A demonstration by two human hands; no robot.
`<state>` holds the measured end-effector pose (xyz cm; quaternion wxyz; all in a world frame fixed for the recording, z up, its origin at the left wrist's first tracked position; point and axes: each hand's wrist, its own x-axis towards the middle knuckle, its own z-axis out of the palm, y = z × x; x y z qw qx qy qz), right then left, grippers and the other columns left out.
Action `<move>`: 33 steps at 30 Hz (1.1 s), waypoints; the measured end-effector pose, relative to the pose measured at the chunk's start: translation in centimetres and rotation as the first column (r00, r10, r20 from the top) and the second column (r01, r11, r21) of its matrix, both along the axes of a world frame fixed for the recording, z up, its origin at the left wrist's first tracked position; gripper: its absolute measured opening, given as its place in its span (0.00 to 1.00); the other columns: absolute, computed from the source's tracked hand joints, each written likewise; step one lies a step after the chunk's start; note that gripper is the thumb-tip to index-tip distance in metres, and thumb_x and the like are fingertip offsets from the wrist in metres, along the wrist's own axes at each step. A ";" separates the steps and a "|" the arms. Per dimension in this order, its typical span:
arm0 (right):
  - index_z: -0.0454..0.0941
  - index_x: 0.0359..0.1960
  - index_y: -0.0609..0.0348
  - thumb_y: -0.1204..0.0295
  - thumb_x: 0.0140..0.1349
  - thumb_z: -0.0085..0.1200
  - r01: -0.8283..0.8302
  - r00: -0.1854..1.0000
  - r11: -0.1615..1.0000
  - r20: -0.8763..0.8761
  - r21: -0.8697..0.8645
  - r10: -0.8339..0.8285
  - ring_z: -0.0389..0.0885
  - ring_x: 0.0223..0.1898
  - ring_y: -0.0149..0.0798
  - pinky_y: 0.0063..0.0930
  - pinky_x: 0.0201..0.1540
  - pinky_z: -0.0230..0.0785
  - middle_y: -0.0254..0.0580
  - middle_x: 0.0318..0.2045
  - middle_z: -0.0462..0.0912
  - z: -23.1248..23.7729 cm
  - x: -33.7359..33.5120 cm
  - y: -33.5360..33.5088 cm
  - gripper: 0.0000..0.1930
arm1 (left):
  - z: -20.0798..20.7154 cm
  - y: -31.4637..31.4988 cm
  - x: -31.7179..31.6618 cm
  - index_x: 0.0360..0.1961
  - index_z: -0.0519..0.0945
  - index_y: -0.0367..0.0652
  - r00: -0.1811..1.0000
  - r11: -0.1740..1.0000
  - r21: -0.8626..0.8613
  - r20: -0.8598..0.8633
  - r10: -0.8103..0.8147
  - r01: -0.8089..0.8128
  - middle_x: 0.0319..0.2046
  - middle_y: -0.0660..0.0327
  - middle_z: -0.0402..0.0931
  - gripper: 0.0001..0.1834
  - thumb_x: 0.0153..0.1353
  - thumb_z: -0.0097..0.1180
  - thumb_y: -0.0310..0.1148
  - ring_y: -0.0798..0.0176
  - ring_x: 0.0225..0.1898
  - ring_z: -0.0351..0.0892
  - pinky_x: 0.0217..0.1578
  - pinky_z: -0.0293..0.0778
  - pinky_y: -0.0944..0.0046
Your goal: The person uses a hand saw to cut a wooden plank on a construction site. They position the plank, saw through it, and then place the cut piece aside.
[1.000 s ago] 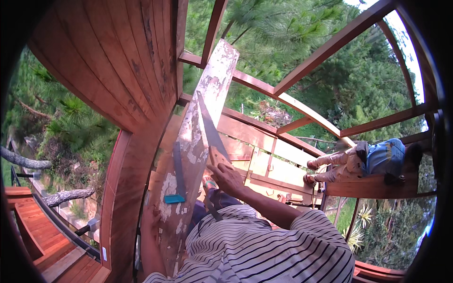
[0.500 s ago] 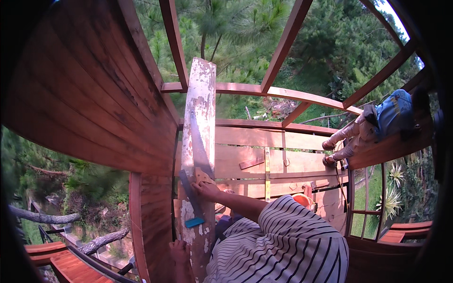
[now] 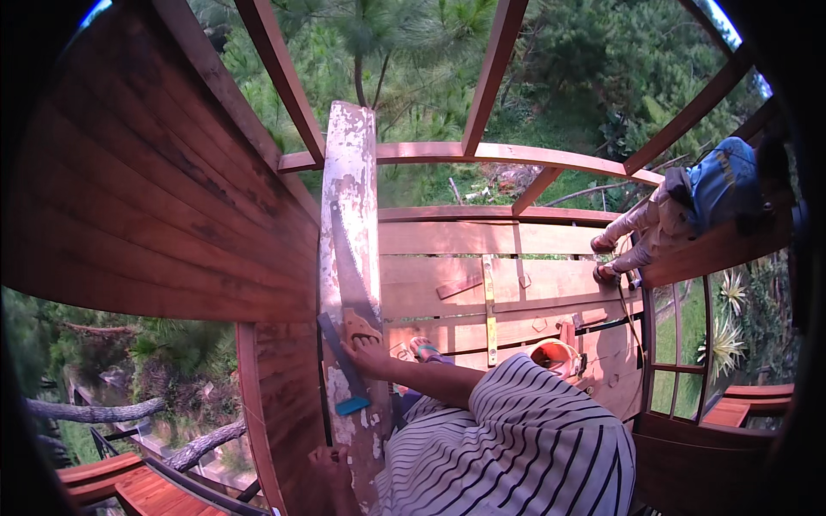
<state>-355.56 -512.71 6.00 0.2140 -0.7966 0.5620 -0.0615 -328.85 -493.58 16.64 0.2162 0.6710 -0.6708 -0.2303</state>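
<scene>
Timber decking (image 3: pixel 417 273) is spreading right of the paint-flaked plank (image 3: pixel 351 138), atop which the right hand (image 3: pixel 369 358) is grasping a handsaw (image 3: pixel 348 271), best handled steadily and clear of the try square (image 3: pixel 352 405), the left hand (image 3: pixel 329 465) resting near left, its hold unclear.

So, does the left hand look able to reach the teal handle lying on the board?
Probably yes: the left hand is near the teal handle, with nothing visible between them.
</scene>
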 end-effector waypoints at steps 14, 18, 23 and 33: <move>0.80 0.50 0.65 0.47 0.65 0.58 -0.740 0.651 0.403 0.725 0.538 0.226 0.85 0.47 0.58 0.50 0.51 0.78 0.56 0.47 0.85 5.8 2.3 9.3 0.29 | 5.6 3.3 -5.5 0.17 0.68 0.40 0.960 0.977 -0.061 0.182 0.212 -0.204 0.21 0.55 0.68 0.19 0.49 0.70 0.26 0.47 0.32 0.72 0.32 0.68 0.48; 0.75 0.60 0.67 0.34 0.69 0.47 -0.696 0.698 -0.226 0.565 0.682 -0.440 0.81 0.58 0.51 0.49 0.62 0.73 0.50 0.55 0.82 8.6 4.6 11.9 0.42 | 6.8 3.8 -6.3 0.18 0.68 0.40 0.954 0.922 -0.255 -0.001 0.300 -0.290 0.20 0.57 0.69 0.16 0.51 0.67 0.25 0.49 0.25 0.71 0.28 0.68 0.50; 0.71 0.64 0.59 0.28 0.67 0.40 -0.710 0.688 -0.426 0.422 0.561 -0.590 0.78 0.59 0.42 0.41 0.64 0.68 0.45 0.60 0.78 13.7 7.6 14.9 0.45 | 8.6 7.3 -8.3 0.33 0.77 0.36 0.737 0.782 -0.113 -0.439 0.514 -0.613 0.27 0.50 0.75 0.14 0.66 0.61 0.38 0.47 0.28 0.78 0.31 0.74 0.52; 0.72 0.62 0.59 0.54 0.71 0.58 -0.667 0.732 -0.053 0.640 0.743 -0.231 0.82 0.53 0.39 0.42 0.56 0.79 0.45 0.56 0.80 18.5 2.3 23.9 0.26 | 3.0 18.0 -10.3 0.55 0.71 0.35 0.812 0.490 -0.654 -0.521 0.263 -0.577 0.51 0.44 0.71 0.24 0.66 0.63 0.38 0.40 0.53 0.72 0.53 0.72 0.48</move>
